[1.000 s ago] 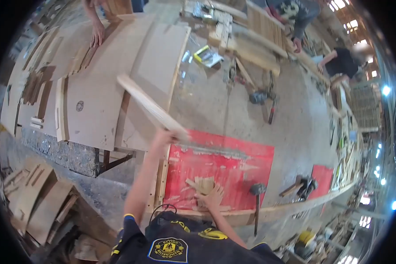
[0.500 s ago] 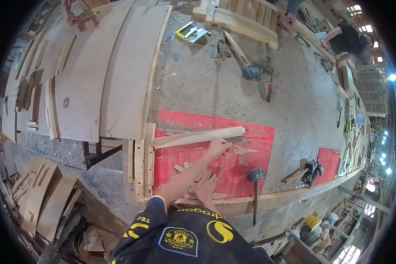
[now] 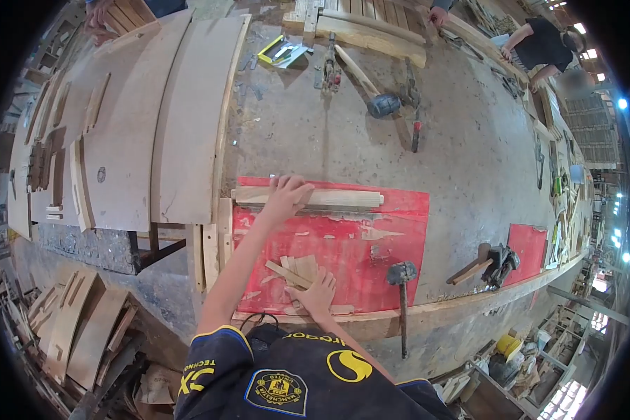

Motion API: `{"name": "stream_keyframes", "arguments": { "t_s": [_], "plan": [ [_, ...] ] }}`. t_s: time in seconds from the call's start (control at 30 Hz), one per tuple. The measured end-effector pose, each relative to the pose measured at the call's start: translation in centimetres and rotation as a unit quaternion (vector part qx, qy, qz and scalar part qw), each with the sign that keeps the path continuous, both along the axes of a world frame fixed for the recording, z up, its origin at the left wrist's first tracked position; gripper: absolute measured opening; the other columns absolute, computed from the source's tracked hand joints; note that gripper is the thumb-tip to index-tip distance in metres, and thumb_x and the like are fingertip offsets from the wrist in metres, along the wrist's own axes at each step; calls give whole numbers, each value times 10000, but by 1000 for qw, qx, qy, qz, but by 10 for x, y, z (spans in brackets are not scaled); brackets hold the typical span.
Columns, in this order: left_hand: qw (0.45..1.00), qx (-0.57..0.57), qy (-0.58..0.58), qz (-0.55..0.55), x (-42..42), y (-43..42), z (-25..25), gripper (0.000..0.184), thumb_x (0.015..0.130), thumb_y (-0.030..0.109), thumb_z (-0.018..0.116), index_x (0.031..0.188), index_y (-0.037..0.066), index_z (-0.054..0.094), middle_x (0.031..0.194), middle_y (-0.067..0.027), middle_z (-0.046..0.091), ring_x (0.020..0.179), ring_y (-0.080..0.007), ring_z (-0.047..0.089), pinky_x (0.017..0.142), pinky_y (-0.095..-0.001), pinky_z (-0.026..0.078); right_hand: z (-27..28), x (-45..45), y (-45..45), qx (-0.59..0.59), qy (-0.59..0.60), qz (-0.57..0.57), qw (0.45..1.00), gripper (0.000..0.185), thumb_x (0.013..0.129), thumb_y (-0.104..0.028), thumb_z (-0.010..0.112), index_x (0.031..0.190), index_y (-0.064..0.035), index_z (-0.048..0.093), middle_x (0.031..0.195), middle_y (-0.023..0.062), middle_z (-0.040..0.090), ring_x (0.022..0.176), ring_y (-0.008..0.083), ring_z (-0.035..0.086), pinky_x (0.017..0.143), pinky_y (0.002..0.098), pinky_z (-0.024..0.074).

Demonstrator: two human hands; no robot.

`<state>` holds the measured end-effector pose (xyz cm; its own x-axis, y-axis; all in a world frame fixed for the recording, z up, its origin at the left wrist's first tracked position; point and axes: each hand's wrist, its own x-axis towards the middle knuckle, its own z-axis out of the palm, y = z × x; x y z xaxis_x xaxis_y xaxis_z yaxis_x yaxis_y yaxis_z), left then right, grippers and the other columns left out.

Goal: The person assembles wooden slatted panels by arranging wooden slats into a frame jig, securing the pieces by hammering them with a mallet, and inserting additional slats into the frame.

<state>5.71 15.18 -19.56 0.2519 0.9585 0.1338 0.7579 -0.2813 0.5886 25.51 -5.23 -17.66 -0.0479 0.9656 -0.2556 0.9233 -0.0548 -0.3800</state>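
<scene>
My left hand point(image 3: 287, 198) reaches forward, its fingers curled over a pale wooden strip point(image 3: 343, 199). This strip lies along the far edge of a red sheet point(image 3: 329, 241) on the bench; it looks like more than one piece side by side. Nearer my body, my right hand point(image 3: 318, 292) is closed around the lower ends of several short wooden slats point(image 3: 297, 268), which fan out to the upper left. Its palm side is hidden. To the right of this hand, a dark-headed mallet point(image 3: 402, 274) rests with its handle over the bench's front edge.
Another mallet point(image 3: 383, 104), clamps point(image 3: 330, 66) and a yellow-edged tool point(image 3: 281, 52) lie farther back. Large boards point(image 3: 189, 119) occupy the left side. A dark tool point(image 3: 500, 266) sits at right. A co-worker in a dark shirt point(image 3: 546, 43) stands far right; other hands show at the top.
My left hand has moved left and away from me onto the strip. The strip has shifted from slanted to lying along the sheet's far edge. The short slats have moved slightly under my right hand.
</scene>
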Motion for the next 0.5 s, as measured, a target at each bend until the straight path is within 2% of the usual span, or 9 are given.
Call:
{"name": "stream_keyframes", "arguments": {
  "t_s": [0.03,0.27,0.37,0.43,0.5],
  "plan": [
    [1000,-29,-2,-8,0,6,-1,614,653,125,784,1226,218,586,1181,-28,512,1220,-262,401,1028,-506,239,-2,1,0,-4,6,2,1000,1095,531,-647,802,1290,18,376,1140,218,466,1068,396,459,927,498,382],
    [996,-91,-4,-20,1,-3,-1,587,696,158,771,1245,205,569,1224,-22,489,1256,-262,365,1056,-503,192,-3,1,3,-28,17,0,999,1095,525,-659,799,1275,28,393,1145,228,470,1078,395,458,940,500,373],
    [996,-86,34,-2,8,-4,9,575,726,162,744,1266,200,552,1244,-24,488,1267,-256,364,1071,-510,178,1,-1,8,-29,14,-3,999,1010,533,-600,817,1228,16,422,1145,222,471,1084,389,465,917,496,398],
    [996,-76,36,7,14,-9,24,552,750,165,720,1272,188,542,1251,-32,489,1269,-253,370,1075,-518,179,2,-3,5,-83,-20,16,996,936,560,-529,824,1212,6,420,1148,219,473,1080,390,472,894,499,417],
    [998,-30,11,61,24,-22,33,475,757,167,703,1213,159,571,1210,-50,514,1263,-260,390,1071,-529,204,7,-8,0,-94,-33,20,995,868,587,-466,821,1204,-6,420,1151,217,476,1080,394,478,879,504,431]
  ]
}}
